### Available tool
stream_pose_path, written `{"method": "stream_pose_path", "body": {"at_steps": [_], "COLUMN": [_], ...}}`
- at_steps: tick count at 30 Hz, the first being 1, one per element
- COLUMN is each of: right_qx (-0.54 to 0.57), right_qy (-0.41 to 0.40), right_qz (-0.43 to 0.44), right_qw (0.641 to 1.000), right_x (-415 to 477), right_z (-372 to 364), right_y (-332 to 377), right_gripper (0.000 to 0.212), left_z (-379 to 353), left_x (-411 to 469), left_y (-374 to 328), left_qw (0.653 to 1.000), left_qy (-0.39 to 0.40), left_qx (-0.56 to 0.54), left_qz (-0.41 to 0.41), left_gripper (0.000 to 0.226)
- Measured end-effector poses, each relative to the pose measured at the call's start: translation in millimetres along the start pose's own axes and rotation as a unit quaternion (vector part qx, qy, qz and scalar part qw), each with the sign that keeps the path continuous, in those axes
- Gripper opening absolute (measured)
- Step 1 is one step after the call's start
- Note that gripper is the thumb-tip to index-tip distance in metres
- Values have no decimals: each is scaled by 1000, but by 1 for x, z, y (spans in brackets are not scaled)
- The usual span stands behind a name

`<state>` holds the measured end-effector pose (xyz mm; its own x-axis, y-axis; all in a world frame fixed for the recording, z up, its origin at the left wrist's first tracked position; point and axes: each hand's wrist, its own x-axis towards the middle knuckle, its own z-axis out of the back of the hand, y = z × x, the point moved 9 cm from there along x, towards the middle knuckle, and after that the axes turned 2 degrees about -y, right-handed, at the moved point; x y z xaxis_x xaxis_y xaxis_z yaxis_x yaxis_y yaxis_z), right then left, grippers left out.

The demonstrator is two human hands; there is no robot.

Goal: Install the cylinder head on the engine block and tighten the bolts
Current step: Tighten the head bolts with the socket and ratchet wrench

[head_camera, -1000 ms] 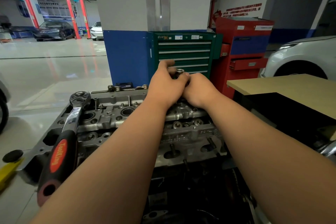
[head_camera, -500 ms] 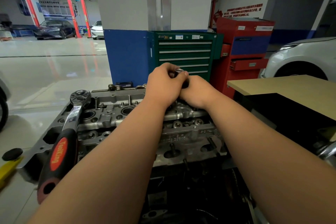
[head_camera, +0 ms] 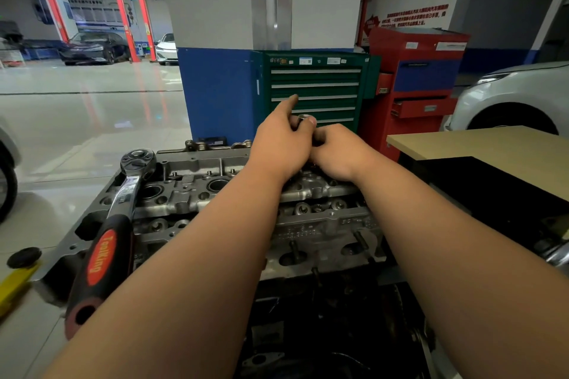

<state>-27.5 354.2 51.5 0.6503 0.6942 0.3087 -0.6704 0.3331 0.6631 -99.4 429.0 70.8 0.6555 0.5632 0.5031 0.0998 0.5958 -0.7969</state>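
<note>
The cylinder head (head_camera: pixel 197 194), rough grey cast metal pocked with round bores, lies straight ahead under my forearms. At its far edge my left hand (head_camera: pixel 281 148) pinches a small chrome socket (head_camera: pixel 304 118), forefinger pointing out. My right hand (head_camera: pixel 338 154) curls just beside it; I cannot tell what it grasps. A ratchet (head_camera: pixel 104 252), with a polished head and a black-and-orange grip, rests on the casting's left side.

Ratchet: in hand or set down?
Set down. The ratchet lies untouched on the left end of the cylinder head. The left hand and right hand are at a small metal piece farther back.
</note>
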Motion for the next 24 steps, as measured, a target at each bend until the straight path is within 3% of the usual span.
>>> {"method": "stream_pose_path", "body": {"at_steps": [2, 5, 9, 13, 17, 20, 24], "right_qx": [-42, -104, -40, -10, -121, -3, 15], "right_qy": [-22, -34, 1, -10, -25, -35, -2], "right_qz": [-7, 13, 22, -4, 9, 19, -9], "right_qw": [999, 994, 999, 1000, 992, 999, 1000], "right_x": [3, 5, 2, 1, 5, -1, -4], "right_z": [2, 1, -3, 2, -1, 3, 2], "right_y": [-3, 3, 9, 1, 3, 8, 1], "right_gripper": [13, 18, 14, 14, 14, 20, 12], "left_z": [-6, -4, 8, -2, -5, 2, 5], "left_x": [0, 1, 7, 4, 3, 2, -1], "left_y": [1, 3, 4, 2, 2, 1, -2], "left_qw": [999, 999, 998, 1000, 1000, 999, 998], "left_qy": [13, -17, -55, -5, -3, -25, -17], "left_qx": [-22, 28, 38, -18, -3, 37, 61], "left_qz": [20, 19, -4, 7, 16, -3, -30], "left_gripper": [49, 35, 23, 40, 32, 23, 44]}}
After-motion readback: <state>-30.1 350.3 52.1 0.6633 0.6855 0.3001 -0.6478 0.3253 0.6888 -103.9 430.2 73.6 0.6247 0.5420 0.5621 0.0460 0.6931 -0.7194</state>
